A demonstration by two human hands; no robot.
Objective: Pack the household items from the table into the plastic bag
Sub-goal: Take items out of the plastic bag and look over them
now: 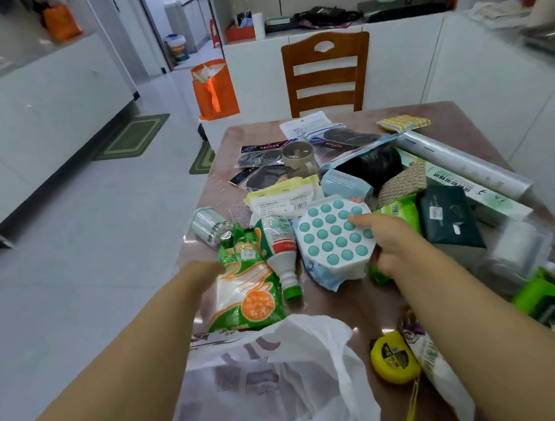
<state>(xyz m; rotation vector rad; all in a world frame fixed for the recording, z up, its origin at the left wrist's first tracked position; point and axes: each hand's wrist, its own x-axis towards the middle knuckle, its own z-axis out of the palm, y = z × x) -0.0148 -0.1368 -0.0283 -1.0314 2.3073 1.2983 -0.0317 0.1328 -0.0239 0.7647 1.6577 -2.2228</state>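
Observation:
A white, see-through plastic bag [281, 374] lies open at the near edge of the table [335, 305]. My left hand [213, 267] reaches behind a green, white and orange packet [249, 291] and grips its crumpled top; the fingers are mostly hidden. My right hand [389, 238] holds the right edge of a white pad with teal dots [330, 236], one finger on top and the rest curled underneath. A white bottle with a green cap [282, 252] lies between packet and pad.
Many items crowd the table: a yellow tape measure [391, 357], a dark green pack [447, 218], a roll of film [463, 164], a green box [552, 303]. A wooden chair [325, 72] stands at the far side, an orange bag [215, 89] on the left.

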